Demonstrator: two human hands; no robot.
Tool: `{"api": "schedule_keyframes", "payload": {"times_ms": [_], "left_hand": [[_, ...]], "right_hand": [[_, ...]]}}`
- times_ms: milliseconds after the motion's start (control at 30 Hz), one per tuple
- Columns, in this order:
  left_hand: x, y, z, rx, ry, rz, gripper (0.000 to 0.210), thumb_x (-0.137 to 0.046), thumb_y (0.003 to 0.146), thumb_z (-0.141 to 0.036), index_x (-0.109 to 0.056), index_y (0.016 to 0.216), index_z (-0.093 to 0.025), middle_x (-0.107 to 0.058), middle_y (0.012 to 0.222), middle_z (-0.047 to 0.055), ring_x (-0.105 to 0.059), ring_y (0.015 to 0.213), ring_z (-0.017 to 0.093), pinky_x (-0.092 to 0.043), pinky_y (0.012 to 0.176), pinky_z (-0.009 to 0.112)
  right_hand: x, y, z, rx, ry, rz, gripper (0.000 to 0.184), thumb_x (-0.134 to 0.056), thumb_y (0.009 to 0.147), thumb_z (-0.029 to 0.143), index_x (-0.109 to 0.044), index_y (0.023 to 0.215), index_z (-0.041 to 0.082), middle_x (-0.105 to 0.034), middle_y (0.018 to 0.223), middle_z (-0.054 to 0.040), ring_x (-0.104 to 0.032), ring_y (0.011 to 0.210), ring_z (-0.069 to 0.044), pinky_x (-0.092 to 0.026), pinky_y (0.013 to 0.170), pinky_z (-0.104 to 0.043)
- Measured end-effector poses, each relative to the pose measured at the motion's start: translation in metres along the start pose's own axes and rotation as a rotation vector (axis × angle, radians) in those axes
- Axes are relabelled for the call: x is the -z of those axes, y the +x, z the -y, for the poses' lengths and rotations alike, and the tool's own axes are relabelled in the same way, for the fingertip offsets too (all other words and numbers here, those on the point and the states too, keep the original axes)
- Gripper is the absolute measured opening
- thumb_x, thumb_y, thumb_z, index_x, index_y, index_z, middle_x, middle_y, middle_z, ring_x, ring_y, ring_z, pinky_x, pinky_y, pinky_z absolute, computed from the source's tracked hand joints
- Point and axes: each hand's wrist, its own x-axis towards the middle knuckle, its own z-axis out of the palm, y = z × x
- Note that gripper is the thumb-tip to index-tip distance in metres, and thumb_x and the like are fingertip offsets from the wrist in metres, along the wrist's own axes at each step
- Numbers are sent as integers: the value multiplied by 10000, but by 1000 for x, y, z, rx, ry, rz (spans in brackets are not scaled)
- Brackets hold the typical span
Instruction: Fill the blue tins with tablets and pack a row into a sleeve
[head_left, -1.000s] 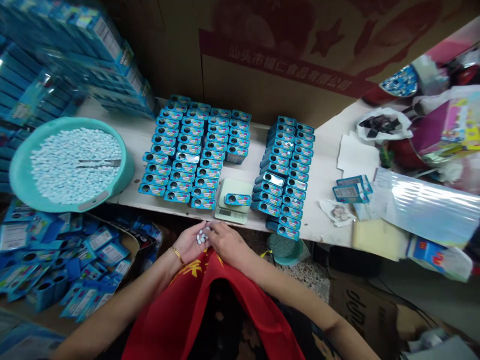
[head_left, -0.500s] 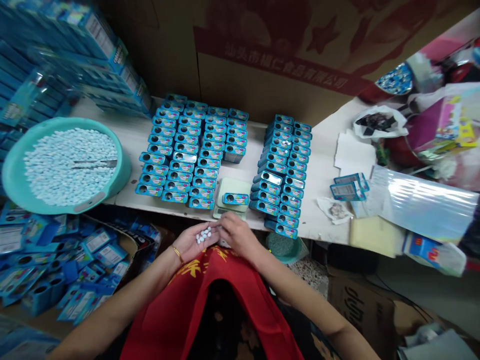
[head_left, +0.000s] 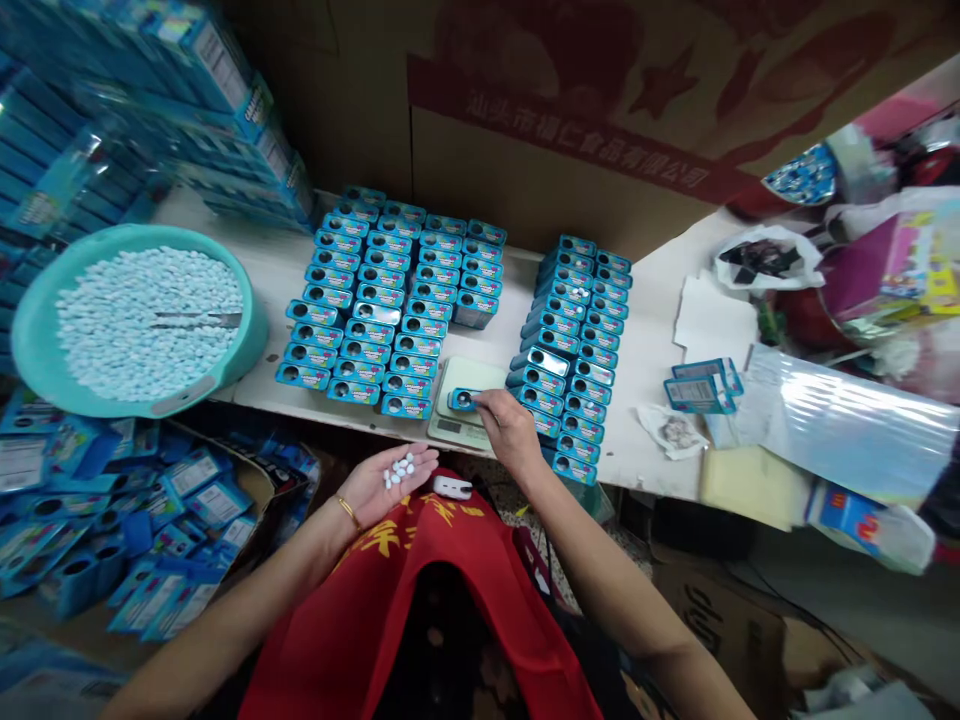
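My left hand (head_left: 394, 483) lies palm up near the table's front edge, fingers straight, with several small white candies (head_left: 400, 470) resting on it. My right hand (head_left: 510, 425) reaches over the scale (head_left: 450, 428), its fingertips pinched together at the top of a small blue candy box (head_left: 457, 400). The fingers cover the right part of that box, and I cannot make out what is between them. A dark round hole shows in the box's top. Rows of similar blue boxes (head_left: 356, 368) stand left of the scale, and more blue boxes (head_left: 574, 445) stand to its right.
A turquoise basin (head_left: 255, 335) of white candies, with metal tweezers (head_left: 199, 320) on top, stands at the left. Below it lie many loose blue boxes (head_left: 210, 500). A large carton (head_left: 525, 170) closes off the back. Papers and bags (head_left: 769, 250) crowd the right.
My right hand has left my left palm and moved up and right to the box on the scale. My left hand stays palm up with candies on it.
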Motion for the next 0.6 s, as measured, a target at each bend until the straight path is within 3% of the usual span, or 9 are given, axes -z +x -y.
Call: {"api": "schedule_keyframes", "payload": {"times_ms": [200,333,600], "left_hand": [[6,-2,-5,-45,-46,-50,223,-489,761,-83,-588,953,-28,-617,1011,200,-526,1042,273,-489,836,332],[10,-2,-10,-70,-61,-64,215,-480,767,-87,-590,944,-37,-627,992,187,-539,1026,266,-497,827,336],[14,-6,-15,-109,-62,-79,222,-451,786,-98,-585,952,-37,-622,1001,189,-532,1033,274,-507,804,335]], "right_hand": [[23,-20,-13,-182,-45,-200,162,-453,822,193,-606,873,202,-615,846,-35,-566,820,-145,-454,762,-297],[28,-26,-27,-224,-94,-162,168,-506,787,229,-602,921,195,-613,890,-46,-559,856,-164,-453,772,-316],[23,-25,-44,-120,-196,-28,392,-585,734,270,-511,1112,195,-558,1078,-83,-486,1027,-212,-383,888,-386]]}}
